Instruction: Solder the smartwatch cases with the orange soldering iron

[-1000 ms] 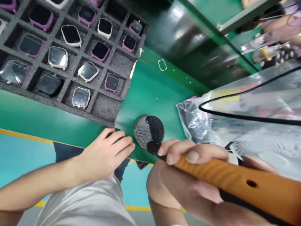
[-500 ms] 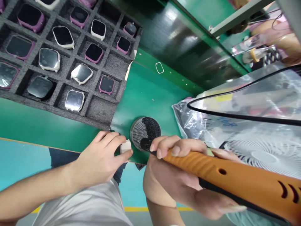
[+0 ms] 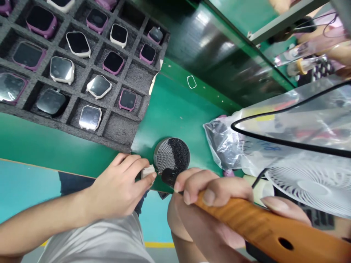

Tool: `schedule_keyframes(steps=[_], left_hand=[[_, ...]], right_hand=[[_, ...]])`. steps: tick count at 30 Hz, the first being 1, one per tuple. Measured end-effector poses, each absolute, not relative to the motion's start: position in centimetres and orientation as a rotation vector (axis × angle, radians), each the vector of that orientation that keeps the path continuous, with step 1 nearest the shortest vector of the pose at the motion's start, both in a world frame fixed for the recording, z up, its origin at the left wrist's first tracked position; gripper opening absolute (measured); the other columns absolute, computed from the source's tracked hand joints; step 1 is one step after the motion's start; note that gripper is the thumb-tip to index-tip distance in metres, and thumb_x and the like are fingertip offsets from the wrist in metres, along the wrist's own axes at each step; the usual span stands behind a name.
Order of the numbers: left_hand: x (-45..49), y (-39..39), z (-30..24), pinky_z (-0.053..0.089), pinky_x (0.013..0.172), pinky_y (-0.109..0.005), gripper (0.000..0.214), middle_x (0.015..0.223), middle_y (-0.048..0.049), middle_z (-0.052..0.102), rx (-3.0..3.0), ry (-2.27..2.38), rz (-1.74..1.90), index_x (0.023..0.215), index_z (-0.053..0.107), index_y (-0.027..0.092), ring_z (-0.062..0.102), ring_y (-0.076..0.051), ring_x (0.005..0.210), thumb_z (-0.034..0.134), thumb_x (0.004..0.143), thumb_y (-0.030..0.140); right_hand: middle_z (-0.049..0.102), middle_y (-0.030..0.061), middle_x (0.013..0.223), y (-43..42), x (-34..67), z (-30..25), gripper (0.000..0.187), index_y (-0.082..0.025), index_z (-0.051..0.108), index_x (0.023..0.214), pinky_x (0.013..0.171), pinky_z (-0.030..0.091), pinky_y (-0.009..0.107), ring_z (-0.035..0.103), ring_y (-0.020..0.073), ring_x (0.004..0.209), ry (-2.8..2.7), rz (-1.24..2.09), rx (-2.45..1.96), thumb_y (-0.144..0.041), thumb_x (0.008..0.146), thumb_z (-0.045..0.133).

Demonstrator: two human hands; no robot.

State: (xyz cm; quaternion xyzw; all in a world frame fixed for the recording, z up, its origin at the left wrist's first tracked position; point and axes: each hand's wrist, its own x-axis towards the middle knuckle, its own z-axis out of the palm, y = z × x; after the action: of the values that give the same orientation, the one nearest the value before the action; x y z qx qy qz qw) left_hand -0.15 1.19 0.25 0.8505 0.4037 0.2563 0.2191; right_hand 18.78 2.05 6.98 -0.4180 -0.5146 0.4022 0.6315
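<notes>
My left hand [image 3: 124, 184] is at the bench edge, pinching a small off-white, block-like piece [image 3: 148, 171] between thumb and fingers; the fingers partly cover it. My right hand [image 3: 211, 197] is wrapped round an orange electric screwdriver [image 3: 263, 230] with a black nose. Its thin tip points left, close to the off-white piece; whether they touch I cannot tell. Just behind the tip stands a round grey dish [image 3: 160, 155] with a dimpled surface, part of it covered by tiny black bits, probably screws.
A dark foam tray [image 3: 120, 128] holds several square watches [image 3: 90, 117] at the left. A thin white frame [image 3: 191, 82] lies on the green bench [image 3: 175, 109]. To the right are a clear plastic bag [image 3: 227, 142], a black cable [image 3: 274, 137] and a white fan [image 3: 309, 186].
The screwdriver's tip has moved left, off the dish and towards the off-white piece, while its rear end has swung lower. My left hand keeps its pinch. The view has shifted slightly.
</notes>
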Motion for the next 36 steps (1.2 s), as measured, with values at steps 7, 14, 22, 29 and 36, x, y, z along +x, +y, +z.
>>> schedule_keyframes(steps=[7,14,22,29,36], left_hand=[[-0.1,1.1,0.3,0.045,0.1,-0.049,0.029,0.131,-0.0135,0.067,2.347,1.119,0.686,0.132,0.07,0.019,0.059,-0.033,0.12,0.061,0.105,0.026],[0.0,1.3,0.4,0.044,0.098,-0.048,0.024,0.132,-0.012,0.068,2.337,1.135,0.674,0.128,0.071,0.02,0.059,-0.031,0.118,0.061,0.108,0.029],[0.2,1.1,0.1,0.044,0.097,-0.049,0.023,0.127,-0.0107,0.07,2.33,1.151,0.686,0.127,0.071,0.02,0.06,-0.031,0.118,0.061,0.108,0.028],[0.2,1.1,0.2,0.047,0.094,-0.049,0.02,0.126,-0.0111,0.07,2.322,1.164,0.721,0.123,0.073,0.021,0.06,-0.031,0.117,0.065,0.107,0.03],[0.8,0.5,0.4,0.057,0.093,-0.048,0.017,0.121,-0.0126,0.069,2.223,1.241,0.821,0.119,0.074,0.021,0.064,-0.029,0.113,0.068,0.103,0.022]], right_hand=[[0.064,-0.0017,0.095,2.5,18.6,6.8,0.049,-0.031,0.058,0.135,0.061,0.055,0.046,0.063,0.0182,0.073,-1.183,0.942,-0.988,-0.066,0.101,0.058],[0.064,-0.0005,0.09,2.3,17.8,6.8,0.042,-0.032,0.061,0.134,0.06,0.056,0.047,0.062,0.0202,0.069,-1.192,0.898,-0.994,-0.056,0.1,0.066],[0.062,-0.0002,0.088,3.2,17.1,6.4,0.036,-0.029,0.064,0.129,0.055,0.054,0.044,0.06,0.0183,0.067,-1.236,0.89,-0.897,-0.051,0.101,0.063],[0.068,0.0025,0.093,3.2,17.2,6.0,0.041,-0.025,0.067,0.128,0.059,0.057,0.046,0.065,0.0205,0.072,-1.27,0.971,-0.798,-0.055,0.1,0.062],[0.067,-0.0018,0.087,3.8,18.3,6.2,0.046,-0.031,0.069,0.125,0.058,0.054,0.042,0.061,0.0177,0.065,-1.094,1.039,-0.815,-0.068,0.102,0.053]])
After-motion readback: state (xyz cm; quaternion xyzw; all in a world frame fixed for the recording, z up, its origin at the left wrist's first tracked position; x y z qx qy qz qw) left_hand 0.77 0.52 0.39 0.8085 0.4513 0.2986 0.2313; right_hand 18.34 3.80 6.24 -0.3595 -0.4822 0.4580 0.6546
